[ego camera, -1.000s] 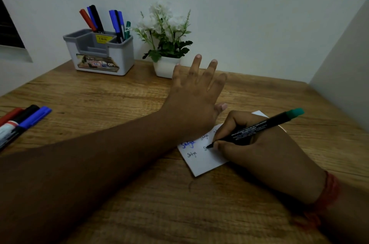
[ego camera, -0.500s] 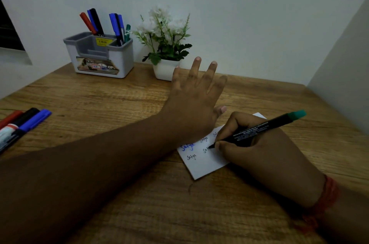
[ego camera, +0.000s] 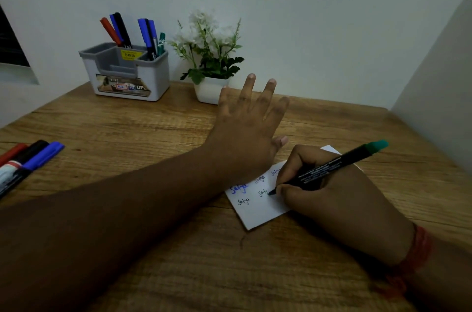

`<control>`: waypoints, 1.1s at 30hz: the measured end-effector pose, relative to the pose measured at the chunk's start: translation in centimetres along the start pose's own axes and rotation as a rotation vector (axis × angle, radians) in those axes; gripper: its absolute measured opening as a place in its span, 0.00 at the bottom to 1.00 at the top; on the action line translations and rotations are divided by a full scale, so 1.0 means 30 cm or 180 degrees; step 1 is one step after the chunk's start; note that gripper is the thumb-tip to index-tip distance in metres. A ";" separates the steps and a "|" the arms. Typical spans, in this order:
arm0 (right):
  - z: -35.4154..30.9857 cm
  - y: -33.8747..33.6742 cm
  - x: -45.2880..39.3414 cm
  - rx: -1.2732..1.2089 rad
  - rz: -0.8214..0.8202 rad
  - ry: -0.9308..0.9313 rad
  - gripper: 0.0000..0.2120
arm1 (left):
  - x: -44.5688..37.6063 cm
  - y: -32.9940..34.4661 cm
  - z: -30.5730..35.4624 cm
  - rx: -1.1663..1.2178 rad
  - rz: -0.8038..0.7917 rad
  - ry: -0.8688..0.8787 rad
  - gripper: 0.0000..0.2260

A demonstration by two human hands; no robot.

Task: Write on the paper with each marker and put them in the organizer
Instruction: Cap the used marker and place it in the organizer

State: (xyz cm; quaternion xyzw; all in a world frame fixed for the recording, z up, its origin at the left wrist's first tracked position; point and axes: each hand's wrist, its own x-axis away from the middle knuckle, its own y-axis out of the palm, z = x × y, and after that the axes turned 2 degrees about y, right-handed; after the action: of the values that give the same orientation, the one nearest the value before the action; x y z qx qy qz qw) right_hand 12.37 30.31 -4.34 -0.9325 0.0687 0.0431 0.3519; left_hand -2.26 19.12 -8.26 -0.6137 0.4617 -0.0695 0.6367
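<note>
Your right fingers (ego camera: 293, 188) pinched the black green-capped marker (ego camera: 332, 167), writing; your left hand (ego camera: 245, 138), fingers spread, apparently pinned the small white paper (ego camera: 258, 212) steady.

A home or office writing desk: wood-grain tabletop (ego camera: 158, 128) set in a plain white wall corner, grey plastic marker organizer (ego camera: 127, 74) at 11 o'clock, white-potted artificial flowering plant (ego camera: 209, 56) at 12.
</note>
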 end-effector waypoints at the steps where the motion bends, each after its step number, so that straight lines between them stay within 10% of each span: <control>1: 0.001 -0.001 -0.001 -0.0005 0.0023 -0.0008 0.04 | 0.000 0.001 -0.001 0.0001 0.0006 0.0002 0.31; 16: 0.012 -0.001 -0.010 -0.0037 0.0086 0.0088 0.04 | -0.002 -0.011 0.002 0.0087 -0.0146 0.0014 0.30; 33: 0.072 -0.105 -0.089 -0.0805 0.1336 -0.0032 0.01 | -0.011 -0.018 -0.036 0.0247 -0.0295 0.0586 0.32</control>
State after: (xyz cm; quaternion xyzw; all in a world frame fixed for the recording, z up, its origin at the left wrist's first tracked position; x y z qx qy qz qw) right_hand 10.15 34.35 -3.58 -0.9343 0.2531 0.1282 0.2160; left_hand -2.93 18.43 -7.46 -0.6003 0.4863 -0.1727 0.6110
